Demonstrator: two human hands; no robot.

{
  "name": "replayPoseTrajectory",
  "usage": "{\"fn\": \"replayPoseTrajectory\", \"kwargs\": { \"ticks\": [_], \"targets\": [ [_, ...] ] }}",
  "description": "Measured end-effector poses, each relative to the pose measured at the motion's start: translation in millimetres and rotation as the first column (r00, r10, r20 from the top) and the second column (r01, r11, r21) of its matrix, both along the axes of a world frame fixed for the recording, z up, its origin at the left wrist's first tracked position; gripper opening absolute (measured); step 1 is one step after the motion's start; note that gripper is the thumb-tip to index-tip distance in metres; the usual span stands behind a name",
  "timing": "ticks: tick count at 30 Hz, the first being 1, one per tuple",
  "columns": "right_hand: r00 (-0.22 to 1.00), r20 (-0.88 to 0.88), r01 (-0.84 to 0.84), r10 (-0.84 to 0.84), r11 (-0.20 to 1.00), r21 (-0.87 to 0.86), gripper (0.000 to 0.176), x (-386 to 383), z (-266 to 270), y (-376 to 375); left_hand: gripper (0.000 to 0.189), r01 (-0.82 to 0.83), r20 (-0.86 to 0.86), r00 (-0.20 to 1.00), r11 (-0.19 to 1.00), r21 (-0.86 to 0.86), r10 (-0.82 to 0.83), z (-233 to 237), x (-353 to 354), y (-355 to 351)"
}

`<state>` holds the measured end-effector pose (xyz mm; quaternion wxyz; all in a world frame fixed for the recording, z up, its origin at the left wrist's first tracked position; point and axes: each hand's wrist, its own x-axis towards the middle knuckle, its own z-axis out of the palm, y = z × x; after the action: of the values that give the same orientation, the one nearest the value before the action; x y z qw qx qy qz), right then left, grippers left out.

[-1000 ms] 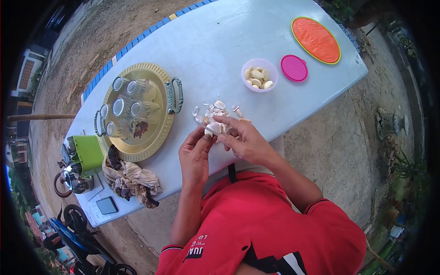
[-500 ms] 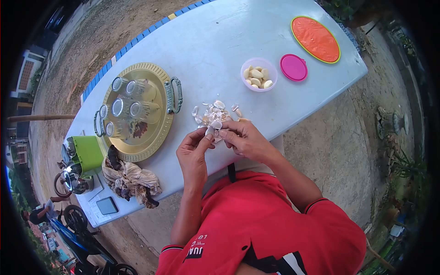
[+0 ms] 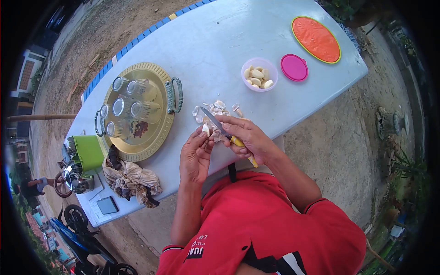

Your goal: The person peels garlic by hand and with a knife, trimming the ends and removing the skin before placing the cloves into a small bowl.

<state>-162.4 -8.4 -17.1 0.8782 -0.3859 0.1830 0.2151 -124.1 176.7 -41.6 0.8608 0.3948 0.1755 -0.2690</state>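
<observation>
My left hand (image 3: 195, 156) pinches a pale garlic clove (image 3: 206, 130) between thumb and fingers, over the table's near edge. Beside it on the right, my right hand (image 3: 247, 137) grips a knife with a yellow handle (image 3: 237, 141); its grey blade (image 3: 212, 118) points up and left, close to the clove. Garlic skins and pieces (image 3: 217, 108) lie in a loose pile just beyond both hands. Farther back, a translucent pinkish bowl (image 3: 247, 64) holds several peeled cloves (image 3: 257, 74).
A gold tray (image 3: 158, 133) with several upturned glasses stands left on the table (image 3: 206, 50). Near it are a green container (image 3: 88, 153), a crumpled cloth (image 3: 133, 176) and a phone (image 3: 107, 205). Pink (image 3: 294, 67) and orange (image 3: 316, 39) lids lie at right. A person (image 3: 31, 188) is beyond the table.
The knife's blade and handle now show in my right hand, which has turned. My hands have moved slightly apart. The person in the background has shifted.
</observation>
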Motion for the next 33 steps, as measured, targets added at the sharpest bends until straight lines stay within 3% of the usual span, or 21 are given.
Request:
{"fn": "replayPoseTrajectory", "kwargs": {
  "ticks": [4, 6, 9, 12, 16, 18, 21, 27, 33],
  "targets": [
    [0.990, 0.138, 0.024, -0.003, 0.988, -0.151, 0.043, -9.9, 4.1, 8.2, 0.033, -0.054, -0.100, 0.994, 0.997, -0.059, 0.048, 0.2, -0.7, -0.7],
    [0.978, 0.191, -0.008, 0.082, 0.933, -0.360, 0.042, -11.7, 1.9, 15.7, 0.032, -0.051, -0.097, 0.994, 0.993, -0.109, 0.041, -1.5, -1.2, -1.4],
    [0.946, 0.324, 0.132, 0.008, 0.903, -0.409, 0.041, -12.8, 3.9, 26.4, 0.028, -0.028, -0.051, 0.998, 0.987, -0.161, 0.019, -0.7, -4.7, -5.2],
    [0.963, 0.263, 0.069, 0.054, 0.897, -0.436, 0.038, -10.8, 11.2, 21.1, 0.025, -0.077, -0.011, 0.997, 0.990, -0.121, 0.076, 7.9, -6.9, -12.8],
    [0.965, 0.261, 0.080, 0.021, 0.925, -0.371, 0.037, -8.3, 5.8, 18.1, 0.025, -0.086, 0.079, 0.992, 0.992, -0.093, 0.094, 7.8, -8.3, -16.1],
    [0.986, 0.168, 0.025, 0.015, 0.971, -0.237, 0.037, -8.8, 7.4, 12.8, 0.025, -0.099, 0.101, 0.989, 0.992, -0.079, 0.106, 8.7, -9.6, -17.8],
    [0.990, 0.143, 0.040, -0.016, 0.985, -0.167, 0.037, -10.1, 11.4, 10.7, 0.023, -0.135, 0.153, 0.979, 0.991, -0.025, 0.137, 8.4, -9.5, -19.5],
    [0.978, 0.206, 0.040, 0.019, 0.959, -0.280, 0.037, -8.9, 11.2, 15.0, 0.020, -0.150, 0.173, 0.974, 0.989, -0.002, 0.148, 12.0, -10.3, -22.7],
    [0.984, 0.175, 0.006, 0.028, 0.981, -0.193, 0.035, -9.1, 9.8, 11.3, 0.020, -0.130, 0.176, 0.975, 0.991, -0.017, 0.131, 14.6, -11.1, -19.7]
  ]
}}
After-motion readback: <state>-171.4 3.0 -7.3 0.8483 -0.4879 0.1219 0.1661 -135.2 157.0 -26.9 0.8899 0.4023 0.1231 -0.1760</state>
